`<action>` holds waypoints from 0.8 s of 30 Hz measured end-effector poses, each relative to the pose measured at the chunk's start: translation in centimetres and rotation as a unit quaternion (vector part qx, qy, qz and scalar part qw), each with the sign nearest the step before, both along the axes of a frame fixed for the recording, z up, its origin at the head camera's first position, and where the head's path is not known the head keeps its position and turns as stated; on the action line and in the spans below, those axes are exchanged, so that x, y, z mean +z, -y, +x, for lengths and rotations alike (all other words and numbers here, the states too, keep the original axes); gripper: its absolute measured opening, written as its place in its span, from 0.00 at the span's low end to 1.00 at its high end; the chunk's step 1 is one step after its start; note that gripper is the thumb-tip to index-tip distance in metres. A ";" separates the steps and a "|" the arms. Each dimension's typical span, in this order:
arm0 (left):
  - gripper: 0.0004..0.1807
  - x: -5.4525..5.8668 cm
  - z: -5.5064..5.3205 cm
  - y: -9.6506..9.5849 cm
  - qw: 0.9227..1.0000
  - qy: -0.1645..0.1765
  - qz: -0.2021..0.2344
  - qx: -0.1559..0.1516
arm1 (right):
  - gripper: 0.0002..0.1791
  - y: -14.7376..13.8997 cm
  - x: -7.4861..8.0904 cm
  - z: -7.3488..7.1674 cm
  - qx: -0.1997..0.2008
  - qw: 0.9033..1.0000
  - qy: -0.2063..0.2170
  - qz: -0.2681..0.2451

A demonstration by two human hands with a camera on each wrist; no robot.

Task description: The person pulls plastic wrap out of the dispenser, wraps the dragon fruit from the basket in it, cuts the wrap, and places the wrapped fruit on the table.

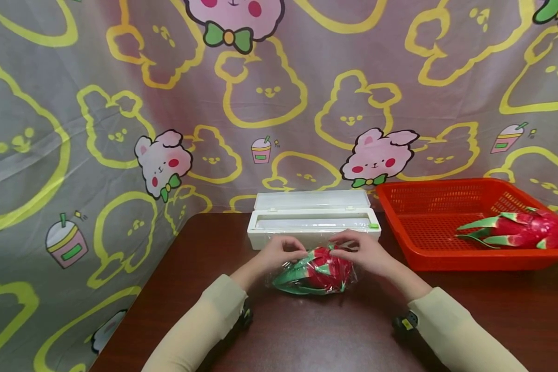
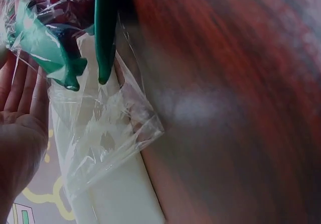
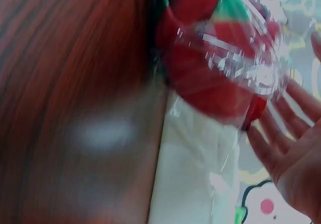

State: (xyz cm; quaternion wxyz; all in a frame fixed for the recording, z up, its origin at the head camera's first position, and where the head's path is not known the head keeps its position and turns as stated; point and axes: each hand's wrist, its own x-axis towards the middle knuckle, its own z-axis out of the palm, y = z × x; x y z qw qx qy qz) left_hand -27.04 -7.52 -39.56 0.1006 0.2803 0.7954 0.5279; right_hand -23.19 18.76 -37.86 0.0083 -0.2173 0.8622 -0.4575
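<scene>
A red dragon fruit (image 1: 327,271) with green-tipped scales lies on the table, loosely covered in clear cling film (image 2: 95,138). At its upper left, my left hand (image 1: 281,252) pinches the film between thumb and index finger; the left wrist view hides those fingertips behind the film. On the other side, my right hand (image 1: 365,252) touches the film with its fingers extended and the thumb apart. A loose film corner hangs beyond the green scales in the left wrist view. Right behind the fruit stands a white cling film box (image 1: 313,238), its lid raised.
To the right, a red plastic basket (image 1: 465,260) holds another dragon fruit (image 1: 535,230). The dark wooden table (image 1: 344,336) extends in front of the fruit. A patterned curtain (image 1: 297,139) hangs behind the table and along its left side.
</scene>
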 end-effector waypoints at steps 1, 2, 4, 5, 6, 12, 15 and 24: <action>0.06 0.0 0.0 0.0 1.000 0.002 0.001 0.000 | 0.25 0.3 0.1 0.1 -0.006 1.000 -0.004 0.001; 0.06 -0.1 -0.1 0.0 1.000 0.004 0.001 -0.001 | 0.24 0.7 0.1 0.1 -0.015 1.000 -0.008 0.002; 0.06 -0.1 -0.1 -0.1 1.000 0.004 0.001 -0.002 | 0.21 1.2 0.2 0.2 -0.033 0.999 -0.015 0.006; 0.06 -0.2 -0.2 -0.1 1.000 0.004 0.001 -0.002 | 0.20 1.5 0.2 0.1 -0.045 0.999 -0.017 0.010; 0.06 -0.2 -0.2 -0.1 1.000 0.004 0.000 -0.002 | 0.18 1.7 0.1 0.1 -0.056 0.998 -0.020 0.013; 0.07 -0.2 -0.1 0.1 1.000 -0.017 -0.001 0.000 | 0.09 2.4 -0.1 -0.2 -0.082 0.996 -0.027 0.031; 0.06 -0.1 0.2 0.4 0.999 -0.051 0.000 0.008 | 0.07 2.4 -0.1 -0.3 -0.085 0.995 -0.029 0.037; 0.06 0.8 2.1 1.1 0.974 -0.222 0.034 -0.026 | 0.05 2.4 0.0 -0.2 -0.080 0.995 -0.036 0.039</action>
